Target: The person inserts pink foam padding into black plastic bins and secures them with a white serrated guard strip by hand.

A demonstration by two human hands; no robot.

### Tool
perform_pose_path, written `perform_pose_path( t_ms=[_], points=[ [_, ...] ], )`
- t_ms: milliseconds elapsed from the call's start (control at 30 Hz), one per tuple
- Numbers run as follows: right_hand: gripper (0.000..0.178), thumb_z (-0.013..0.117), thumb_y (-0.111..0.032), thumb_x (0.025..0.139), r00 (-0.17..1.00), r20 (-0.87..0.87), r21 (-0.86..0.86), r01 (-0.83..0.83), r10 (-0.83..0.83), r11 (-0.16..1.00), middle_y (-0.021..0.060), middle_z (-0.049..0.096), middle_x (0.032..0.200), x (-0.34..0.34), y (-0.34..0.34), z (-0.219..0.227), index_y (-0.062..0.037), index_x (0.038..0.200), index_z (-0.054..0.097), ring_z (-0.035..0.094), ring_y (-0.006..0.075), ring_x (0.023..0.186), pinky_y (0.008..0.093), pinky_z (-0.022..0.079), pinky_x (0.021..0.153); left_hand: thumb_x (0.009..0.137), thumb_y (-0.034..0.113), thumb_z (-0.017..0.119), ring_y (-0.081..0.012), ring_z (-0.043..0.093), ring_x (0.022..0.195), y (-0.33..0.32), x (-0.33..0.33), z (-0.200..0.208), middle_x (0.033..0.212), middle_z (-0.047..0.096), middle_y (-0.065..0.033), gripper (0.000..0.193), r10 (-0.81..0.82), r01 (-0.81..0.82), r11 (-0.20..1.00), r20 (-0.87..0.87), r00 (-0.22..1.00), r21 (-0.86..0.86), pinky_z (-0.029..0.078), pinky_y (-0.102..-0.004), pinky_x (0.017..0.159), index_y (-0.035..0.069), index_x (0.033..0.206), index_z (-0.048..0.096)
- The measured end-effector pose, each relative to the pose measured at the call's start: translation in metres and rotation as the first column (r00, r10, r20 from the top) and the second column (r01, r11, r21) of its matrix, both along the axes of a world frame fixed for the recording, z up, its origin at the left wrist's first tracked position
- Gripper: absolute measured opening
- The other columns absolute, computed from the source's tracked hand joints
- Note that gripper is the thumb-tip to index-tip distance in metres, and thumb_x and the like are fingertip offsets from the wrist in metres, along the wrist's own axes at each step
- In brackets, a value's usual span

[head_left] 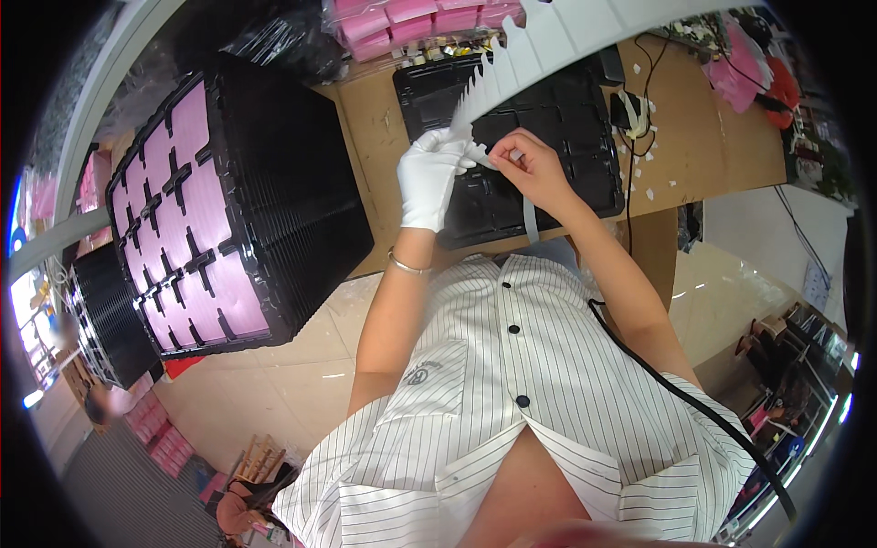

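Observation:
My left hand [427,181], in a white glove, is closed round the lower end of a long white strip [557,44] with a row of pointed tabs along one edge. The strip arcs up and to the right, close to the camera. My bare right hand [537,173] pinches a small white piece [482,155] at the strip's end, beside the gloved fingertips. Whether that piece is still joined to the strip I cannot tell. Below both hands lies a black plastic tray [585,110] with moulded compartments, on a brown cardboard-covered table [722,169].
At my left stands a tall stack of black trays [301,183], the outermost holding pink pieces [187,155]. Pink packs [402,18] lie at the far edge. Right of the tray are black cables [630,183] and white scraps [650,194]. A black cord [685,397] crosses my shirt.

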State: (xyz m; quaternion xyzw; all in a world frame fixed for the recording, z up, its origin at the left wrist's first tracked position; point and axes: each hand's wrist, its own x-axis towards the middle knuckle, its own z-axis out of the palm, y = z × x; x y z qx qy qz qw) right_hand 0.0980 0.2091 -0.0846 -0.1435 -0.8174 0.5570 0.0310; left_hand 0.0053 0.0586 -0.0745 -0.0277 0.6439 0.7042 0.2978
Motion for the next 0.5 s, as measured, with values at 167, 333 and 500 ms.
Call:
perform_pose_path(
  t_ms=[167, 333, 500],
  points=[
    [0.018, 0.068, -0.003, 0.078, 0.769, -0.494, 0.64, 0.005, 0.406, 0.768, 0.0112, 0.058, 0.089, 0.016, 0.011, 0.002, 0.0004, 0.096, 0.064, 0.058, 0.0269, 0.076, 0.0339, 0.05, 0.072, 0.089, 0.003, 0.061, -0.008, 0.061, 0.06, 0.016, 0.002, -0.002, 0.079, 0.069, -0.0085, 0.009, -0.014, 0.013, 1.0, 0.055, 0.998, 0.012, 0.047, -0.0188, 0.055, -0.002, 0.096, 0.066],
    [0.008, 0.068, -0.01, 0.085, 0.929, -0.268, 0.17, 0.307, -0.256, 0.936, 0.0053, 0.064, 0.083, 0.004, 0.055, -0.004, -0.0027, 0.088, 0.067, 0.057, 0.0129, 0.078, 0.0254, 0.046, 0.071, 0.09, 0.001, 0.058, -0.0086, 0.061, 0.061, 0.014, -0.002, 0.001, 0.079, 0.069, -0.009, 0.009, 0.098, -0.098, 0.995, 0.01, 0.995, -0.003, 0.047, -0.0192, 0.056, -0.002, 0.096, 0.064],
    [0.015, 0.072, -0.02, 0.082, 0.907, -0.015, 0.198, 0.416, -0.422, 0.887, 0.0081, 0.07, 0.082, -0.027, 0.201, -0.092, -0.0059, 0.088, 0.069, 0.065, 0.0173, 0.075, 0.0298, 0.05, 0.071, 0.091, 0.006, 0.059, -0.0086, 0.061, 0.062, 0.02, 0.003, 0.007, 0.079, 0.071, -0.0107, 0.01, 0.005, -0.005, 1.0, -0.001, 1.0, -0.017, 0.047, -0.0186, 0.058, -0.002, 0.096, 0.064]
  ],
)
